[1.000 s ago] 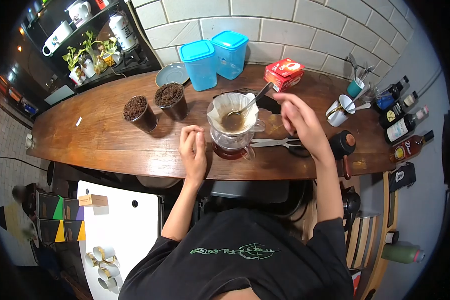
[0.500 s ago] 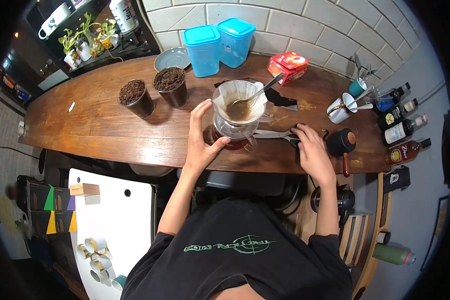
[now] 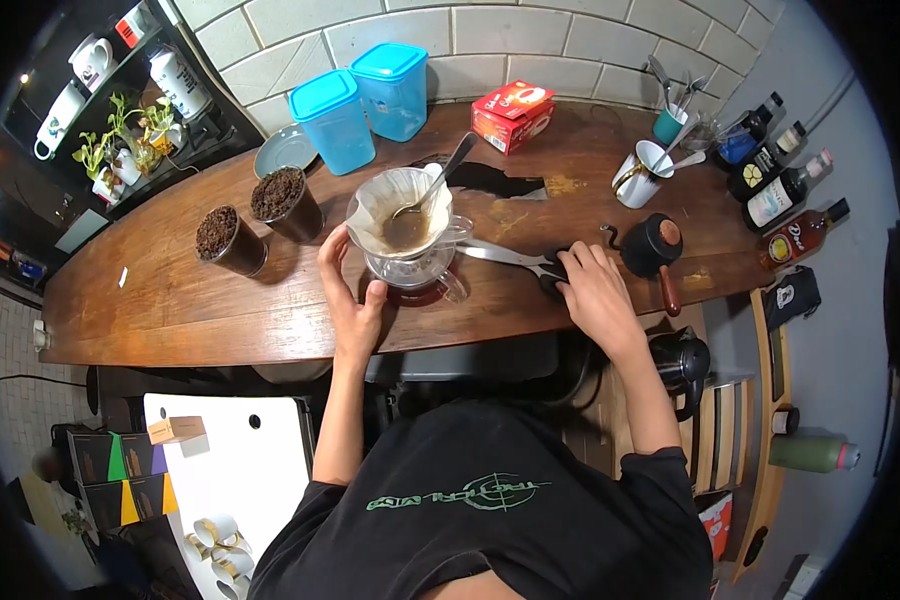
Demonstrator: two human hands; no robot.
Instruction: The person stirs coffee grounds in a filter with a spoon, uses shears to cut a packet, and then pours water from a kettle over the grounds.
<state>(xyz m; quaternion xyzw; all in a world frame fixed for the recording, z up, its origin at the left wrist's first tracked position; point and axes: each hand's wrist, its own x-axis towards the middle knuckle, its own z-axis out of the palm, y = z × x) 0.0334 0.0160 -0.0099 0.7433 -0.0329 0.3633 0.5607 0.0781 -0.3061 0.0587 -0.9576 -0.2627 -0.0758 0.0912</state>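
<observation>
A glass server [image 3: 410,285] of dark liquid carries a dripper with a white paper filter [image 3: 390,205]. Wet brown grounds and a metal spoon [image 3: 458,160] are in the filter. My left hand [image 3: 352,305] is at the left side of the server and dripper, thumb and fingers apart, not wrapped round them. A pair of scissors [image 3: 500,254] lies to the right, blades toward the server. My right hand [image 3: 598,295] has its fingers closed over the black handles, which it partly hides.
Two glasses of dark grounds [image 3: 232,243] [image 3: 288,205], blue-lidded containers [image 3: 335,125], a red box [image 3: 513,115] and a plate [image 3: 286,150] stand behind. On the right are a black grinder [image 3: 652,245], a mug [image 3: 638,178] and several bottles [image 3: 778,200].
The view has shifted, so the counter items appear further left. My left thumb has come away from the server's front. My right hand has closed over the scissors' handles.
</observation>
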